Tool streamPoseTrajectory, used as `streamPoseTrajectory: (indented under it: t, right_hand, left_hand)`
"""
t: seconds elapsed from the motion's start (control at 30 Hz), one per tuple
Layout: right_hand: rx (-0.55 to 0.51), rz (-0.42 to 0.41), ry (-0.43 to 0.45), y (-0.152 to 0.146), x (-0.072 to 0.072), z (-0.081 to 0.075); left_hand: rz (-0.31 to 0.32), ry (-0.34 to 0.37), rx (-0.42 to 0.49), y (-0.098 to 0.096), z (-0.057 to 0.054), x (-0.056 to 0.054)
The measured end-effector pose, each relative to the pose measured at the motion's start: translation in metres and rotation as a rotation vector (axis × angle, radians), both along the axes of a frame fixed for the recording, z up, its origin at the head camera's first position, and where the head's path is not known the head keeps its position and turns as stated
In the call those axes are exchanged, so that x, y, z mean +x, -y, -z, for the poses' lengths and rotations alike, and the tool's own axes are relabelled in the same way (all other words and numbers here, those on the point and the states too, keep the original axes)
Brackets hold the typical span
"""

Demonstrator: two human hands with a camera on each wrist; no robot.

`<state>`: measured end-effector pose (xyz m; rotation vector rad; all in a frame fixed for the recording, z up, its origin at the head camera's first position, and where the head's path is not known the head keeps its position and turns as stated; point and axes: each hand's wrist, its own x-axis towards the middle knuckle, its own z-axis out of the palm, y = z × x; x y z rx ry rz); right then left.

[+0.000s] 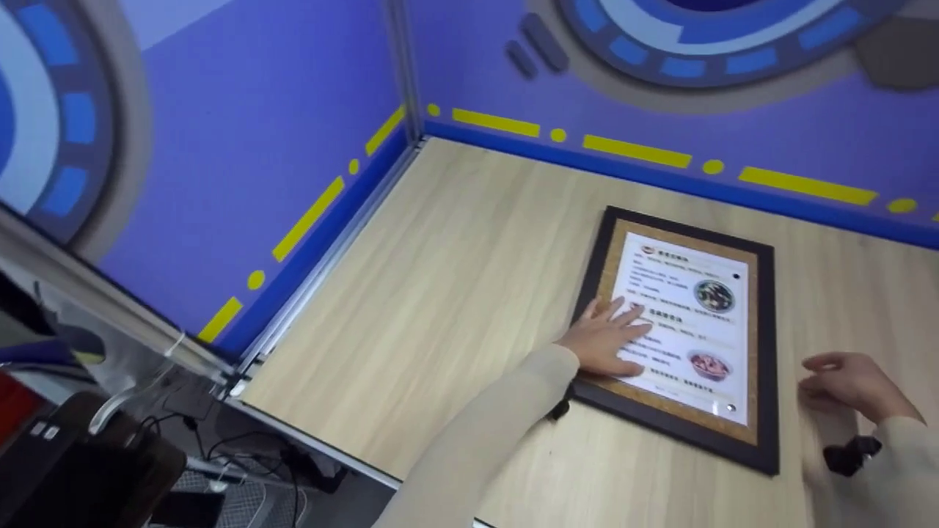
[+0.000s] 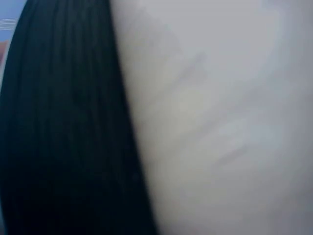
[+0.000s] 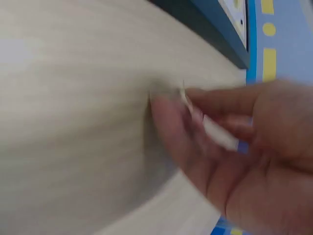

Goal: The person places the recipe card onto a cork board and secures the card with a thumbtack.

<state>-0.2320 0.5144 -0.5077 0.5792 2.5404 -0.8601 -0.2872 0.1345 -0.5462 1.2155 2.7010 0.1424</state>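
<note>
A black-framed cork board (image 1: 767,352) lies on the table, with a white printed sheet (image 1: 682,293) over its middle. The sheet carries text and two round food pictures. My left hand (image 1: 603,341) rests on the sheet's left side and the frame's edge, fingers spread. Right of the board, my right hand (image 1: 851,383) is just over the tabletop with bent fingers. In the right wrist view, that hand's fingertips (image 3: 168,115) seem to pinch a small greyish thing (image 3: 165,89), too blurred to identify. Dark dots (image 1: 736,276) mark the sheet's right corners.
The light wooden table (image 1: 440,293) meets purple-blue panels (image 1: 279,125) at its left and back. Cables (image 1: 249,447) and dark equipment (image 1: 81,469) lie beyond its front left edge. In the left wrist view, pale sleeve cloth (image 2: 220,122) and a dark band (image 2: 68,122) fill the picture.
</note>
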Motion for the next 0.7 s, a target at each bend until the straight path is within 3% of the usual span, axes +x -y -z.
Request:
streamPoseTrajectory:
  t: [0.07, 0.17, 0.37, 0.53, 0.7]
  right_hand:
    - [-0.037, -0.134, -0.051, -0.005, 0.001, -0.005]
    - [-0.073, -0.164, -0.097, -0.011, 0.003, -0.011]
    - [-0.072, 0.012, -0.216, -0.006, -0.002, -0.009]
    - [-0.114, 0.076, -0.28, 0.007, -0.002, -0.002]
    - [-0.081, 0.181, -0.344, 0.004, 0.017, 0.009]
  left_hand:
    - [-0.01, 0.021, 0.037, 0.002, -0.001, -0.001]
    - [-0.043, 0.106, 0.184, 0.005, -0.002, -0.005]
    - [-0.153, 0.349, 0.562, 0.022, -0.004, -0.016]
    - [-0.172, 0.418, 0.654, 0.028, -0.005, -0.02]
    - [-0.127, 0.509, 0.676, 0.01, -0.002, -0.013]
